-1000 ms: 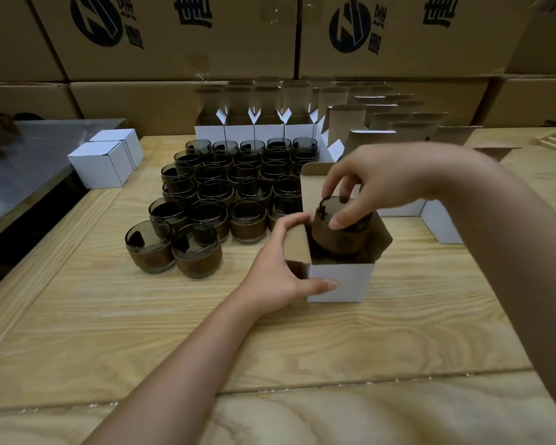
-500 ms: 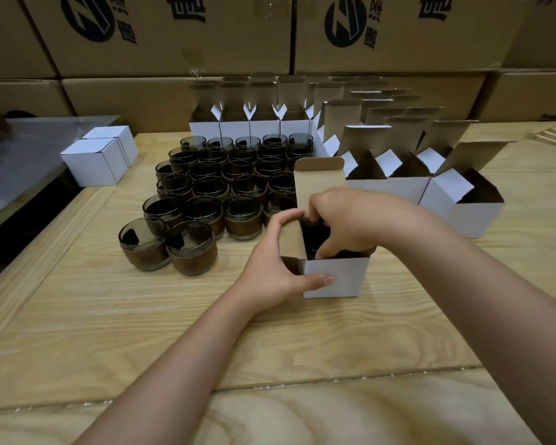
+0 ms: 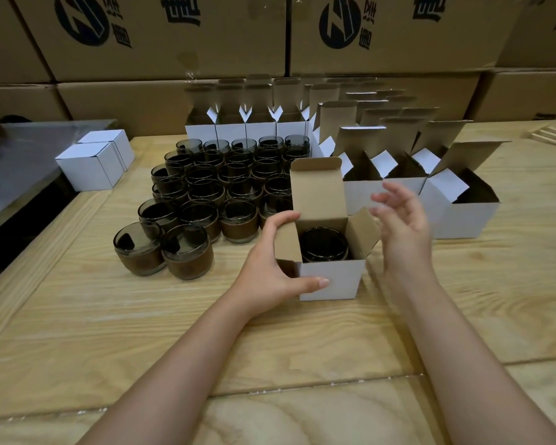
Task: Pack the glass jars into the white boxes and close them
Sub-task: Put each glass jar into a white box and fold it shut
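A small white box (image 3: 331, 279) stands open in the middle of the wooden table (image 3: 109, 316), its top flap upright. A dark glass jar (image 3: 324, 248) sits inside it. My left hand (image 3: 267, 271) grips the box's left side, thumb on the front face and fingers over the left flap. My right hand (image 3: 402, 223) hovers just right of the box, fingers spread and holding nothing. Several more dark jars (image 3: 203, 200) with brown bands stand grouped to the left and behind.
Several open white boxes (image 3: 469, 216) line the back and right. Two closed white boxes (image 3: 90, 165) sit at the far left by a metal surface (image 3: 20, 162). Large brown cartons (image 3: 174, 36) are stacked behind the table.
My right hand lowered the jar into the box, let it go and pulled out to the right. My left hand kept its hold on the box.
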Motion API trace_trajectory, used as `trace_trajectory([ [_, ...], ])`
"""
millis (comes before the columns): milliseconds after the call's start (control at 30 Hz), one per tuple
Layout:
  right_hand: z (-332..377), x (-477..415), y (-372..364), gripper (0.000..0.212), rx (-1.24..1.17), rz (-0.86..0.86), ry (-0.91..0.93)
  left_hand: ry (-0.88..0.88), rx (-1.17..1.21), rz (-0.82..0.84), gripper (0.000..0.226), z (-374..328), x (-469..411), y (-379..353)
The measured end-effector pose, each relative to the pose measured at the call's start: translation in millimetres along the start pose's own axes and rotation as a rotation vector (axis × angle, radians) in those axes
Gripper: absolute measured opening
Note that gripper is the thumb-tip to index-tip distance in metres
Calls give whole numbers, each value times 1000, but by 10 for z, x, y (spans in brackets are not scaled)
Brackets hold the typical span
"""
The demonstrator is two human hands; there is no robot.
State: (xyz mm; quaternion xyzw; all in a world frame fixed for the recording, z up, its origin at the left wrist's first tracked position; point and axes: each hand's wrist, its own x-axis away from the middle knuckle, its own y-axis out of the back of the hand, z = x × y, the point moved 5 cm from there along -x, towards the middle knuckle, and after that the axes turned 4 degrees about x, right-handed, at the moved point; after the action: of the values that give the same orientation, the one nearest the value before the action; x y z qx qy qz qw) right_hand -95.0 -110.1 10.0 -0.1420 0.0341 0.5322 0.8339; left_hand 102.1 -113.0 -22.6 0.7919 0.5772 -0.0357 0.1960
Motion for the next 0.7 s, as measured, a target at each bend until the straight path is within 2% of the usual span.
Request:
trace_trajectory([
  [67, -171, 70, -108, 36, 24, 150, -122, -7, -2, -8, 98, -22, -3, -3],
  [133, -230, 126, -220, 43, 44, 306, -161, -17, 13, -20, 108, -24, -5, -12],
  [200, -211, 161, -289, 40, 19, 390, -183, -10, 45, -32, 114, -10, 10, -20],
  [433, -173, 176, -309, 36, -56, 411, -161, -16, -10, -12, 71, -79, 34, -50],
  [600, -156, 166, -301, 35, -87, 422, -102, 1, 0, -23, 58, -100, 27, -34],
  [667, -143, 182, -299, 43, -77, 493, -66, 6, 9, -26, 58, -106, 29, -26],
  [700, -145, 190, -301, 56, -73, 526, -66, 7, 12, -28, 58, -105, 33, -24],
])
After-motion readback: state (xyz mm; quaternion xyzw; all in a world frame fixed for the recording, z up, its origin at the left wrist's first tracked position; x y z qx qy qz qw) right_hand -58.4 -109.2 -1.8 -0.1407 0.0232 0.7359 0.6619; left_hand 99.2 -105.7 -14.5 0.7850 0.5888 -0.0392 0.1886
